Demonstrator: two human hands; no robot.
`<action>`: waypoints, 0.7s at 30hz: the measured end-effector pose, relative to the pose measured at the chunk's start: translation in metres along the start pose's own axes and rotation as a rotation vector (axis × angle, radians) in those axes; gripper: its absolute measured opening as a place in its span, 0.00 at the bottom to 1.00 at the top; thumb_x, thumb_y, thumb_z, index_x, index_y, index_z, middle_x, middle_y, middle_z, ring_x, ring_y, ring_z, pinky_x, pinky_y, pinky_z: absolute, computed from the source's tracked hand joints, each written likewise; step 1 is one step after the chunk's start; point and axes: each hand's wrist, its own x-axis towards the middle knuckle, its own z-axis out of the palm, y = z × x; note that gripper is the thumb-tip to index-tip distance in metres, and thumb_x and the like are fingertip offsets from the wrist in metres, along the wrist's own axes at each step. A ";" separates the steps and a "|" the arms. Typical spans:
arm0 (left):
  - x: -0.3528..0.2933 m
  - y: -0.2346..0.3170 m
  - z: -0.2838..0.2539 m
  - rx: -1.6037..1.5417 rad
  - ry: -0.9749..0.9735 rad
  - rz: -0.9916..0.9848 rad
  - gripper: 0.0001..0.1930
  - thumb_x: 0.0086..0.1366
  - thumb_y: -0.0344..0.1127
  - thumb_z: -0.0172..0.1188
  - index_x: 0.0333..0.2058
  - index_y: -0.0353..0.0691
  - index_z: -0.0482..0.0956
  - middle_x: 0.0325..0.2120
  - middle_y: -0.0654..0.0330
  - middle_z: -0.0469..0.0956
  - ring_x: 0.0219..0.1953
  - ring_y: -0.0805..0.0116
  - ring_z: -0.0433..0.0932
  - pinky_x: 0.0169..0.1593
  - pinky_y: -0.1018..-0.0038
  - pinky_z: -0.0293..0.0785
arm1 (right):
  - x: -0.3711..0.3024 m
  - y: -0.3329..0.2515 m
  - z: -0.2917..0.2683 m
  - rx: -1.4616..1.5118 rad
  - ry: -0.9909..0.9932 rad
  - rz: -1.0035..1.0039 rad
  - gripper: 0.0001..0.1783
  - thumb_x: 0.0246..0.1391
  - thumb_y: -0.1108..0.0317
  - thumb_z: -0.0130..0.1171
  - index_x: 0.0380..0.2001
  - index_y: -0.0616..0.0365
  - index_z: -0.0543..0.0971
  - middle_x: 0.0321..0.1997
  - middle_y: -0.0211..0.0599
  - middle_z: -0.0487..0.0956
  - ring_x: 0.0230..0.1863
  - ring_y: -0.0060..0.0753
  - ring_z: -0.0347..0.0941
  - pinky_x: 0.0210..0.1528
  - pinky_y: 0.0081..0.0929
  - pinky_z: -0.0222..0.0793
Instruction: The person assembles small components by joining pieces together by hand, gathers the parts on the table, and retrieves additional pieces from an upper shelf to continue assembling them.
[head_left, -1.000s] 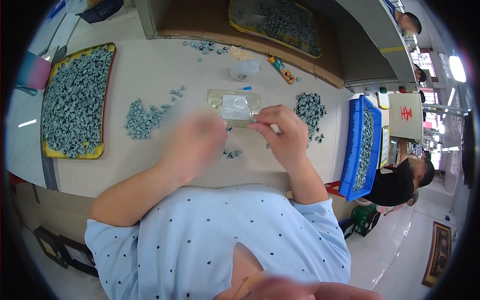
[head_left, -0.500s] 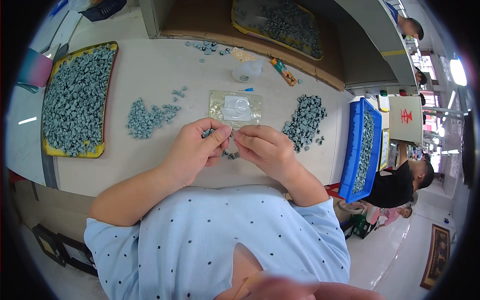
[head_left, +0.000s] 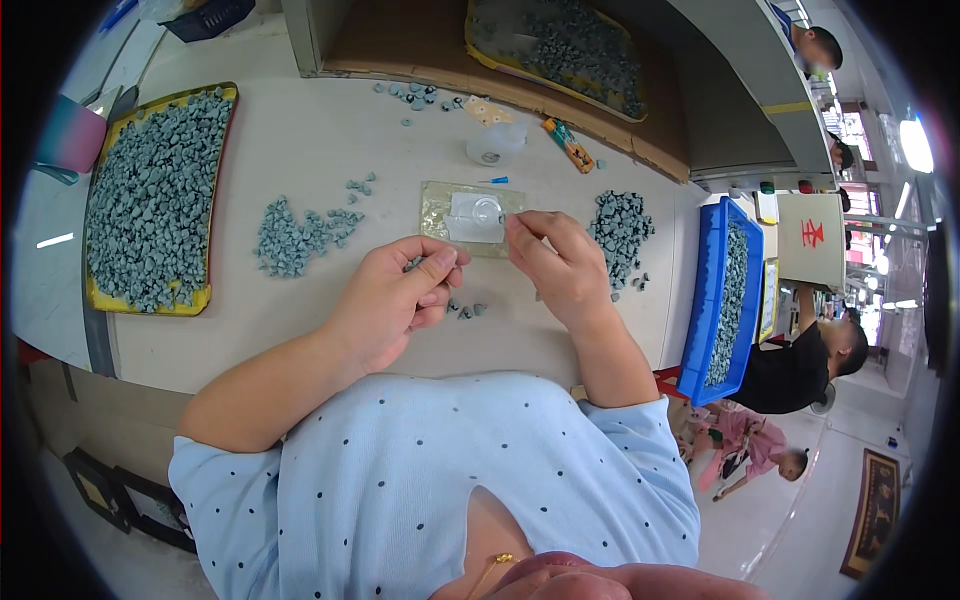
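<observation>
My left hand [head_left: 400, 295] is curled over the white table [head_left: 300, 130], thumb and fingers pinched on a small grey-blue part [head_left: 413, 263]. My right hand [head_left: 555, 265] reaches to the right edge of a clear plastic sheet [head_left: 470, 215] lying flat, fingertips pinched together there; whether they hold anything I cannot tell. A few loose grey-blue parts [head_left: 465, 310] lie between my hands. One pile of the same parts [head_left: 295, 235] sits left of the sheet, another pile [head_left: 620, 225] right of it.
A yellow tray [head_left: 150, 200] full of grey-blue parts stands at the far left, a second one [head_left: 560, 45] on a brown board at the back. A blue bin [head_left: 725, 300] hangs at the right edge. A clear cup [head_left: 495, 145] stands behind the sheet. People are at the right.
My hands were together over the loose parts; now they have come apart. The right hand has moved up to the plastic sheet, the left stays pinched on a part.
</observation>
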 end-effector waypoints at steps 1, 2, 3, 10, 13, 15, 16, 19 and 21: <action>0.000 0.001 0.000 0.007 0.001 -0.010 0.11 0.67 0.36 0.53 0.40 0.32 0.72 0.28 0.64 0.68 0.20 0.84 0.57 0.21 0.85 0.52 | 0.000 0.001 0.000 -0.015 -0.023 -0.003 0.13 0.34 0.81 0.66 0.29 0.64 0.79 0.31 0.37 0.77 0.26 0.33 0.73 0.26 0.24 0.70; -0.001 0.002 -0.001 0.006 0.001 -0.010 0.11 0.67 0.36 0.53 0.40 0.32 0.72 0.28 0.64 0.68 0.20 0.84 0.57 0.21 0.85 0.52 | 0.000 0.001 0.001 -0.030 -0.046 -0.007 0.13 0.35 0.81 0.65 0.30 0.64 0.78 0.32 0.37 0.76 0.27 0.33 0.73 0.26 0.25 0.70; -0.001 0.002 -0.002 -0.010 -0.002 -0.013 0.11 0.67 0.35 0.53 0.41 0.32 0.73 0.29 0.64 0.69 0.20 0.84 0.57 0.21 0.85 0.53 | 0.000 0.002 0.002 -0.029 -0.046 -0.007 0.13 0.35 0.81 0.65 0.30 0.64 0.78 0.32 0.37 0.76 0.27 0.33 0.73 0.26 0.25 0.70; -0.002 0.004 -0.008 -0.089 -0.009 0.005 0.11 0.66 0.34 0.55 0.42 0.33 0.73 0.31 0.63 0.70 0.21 0.83 0.58 0.22 0.85 0.53 | 0.002 0.001 0.009 -0.048 -0.082 -0.047 0.11 0.37 0.80 0.64 0.30 0.63 0.79 0.33 0.38 0.76 0.27 0.33 0.73 0.27 0.25 0.70; -0.003 0.007 -0.007 -0.092 -0.004 0.018 0.11 0.65 0.34 0.56 0.43 0.34 0.73 0.32 0.62 0.71 0.21 0.83 0.58 0.22 0.84 0.53 | 0.005 -0.005 0.011 0.030 0.012 0.039 0.10 0.39 0.82 0.64 0.28 0.63 0.79 0.32 0.38 0.76 0.25 0.30 0.73 0.26 0.22 0.70; -0.005 0.009 -0.004 -0.063 0.007 0.028 0.11 0.66 0.35 0.56 0.42 0.34 0.73 0.31 0.62 0.71 0.21 0.83 0.58 0.22 0.84 0.53 | 0.007 -0.011 0.009 0.104 0.093 0.131 0.09 0.39 0.82 0.64 0.28 0.63 0.79 0.32 0.37 0.77 0.23 0.27 0.72 0.25 0.19 0.70; -0.005 0.009 -0.003 -0.033 0.017 0.037 0.10 0.66 0.35 0.56 0.41 0.35 0.73 0.31 0.62 0.71 0.21 0.83 0.58 0.22 0.84 0.53 | 0.008 -0.014 0.006 0.196 0.078 0.257 0.07 0.42 0.82 0.63 0.28 0.64 0.78 0.31 0.38 0.77 0.23 0.25 0.72 0.24 0.18 0.69; -0.005 0.007 -0.003 -0.044 0.000 0.022 0.10 0.67 0.38 0.54 0.36 0.36 0.73 0.27 0.64 0.71 0.19 0.82 0.57 0.20 0.83 0.52 | 0.002 -0.017 0.008 0.546 0.113 0.535 0.04 0.47 0.82 0.61 0.28 0.67 0.77 0.31 0.39 0.77 0.23 0.22 0.72 0.23 0.15 0.67; -0.005 0.009 -0.002 -0.036 -0.013 0.004 0.11 0.68 0.40 0.52 0.33 0.37 0.71 0.24 0.66 0.69 0.19 0.82 0.57 0.19 0.83 0.51 | -0.001 -0.018 0.007 0.812 0.161 0.683 0.03 0.49 0.82 0.60 0.29 0.68 0.76 0.31 0.39 0.77 0.25 0.22 0.72 0.24 0.15 0.67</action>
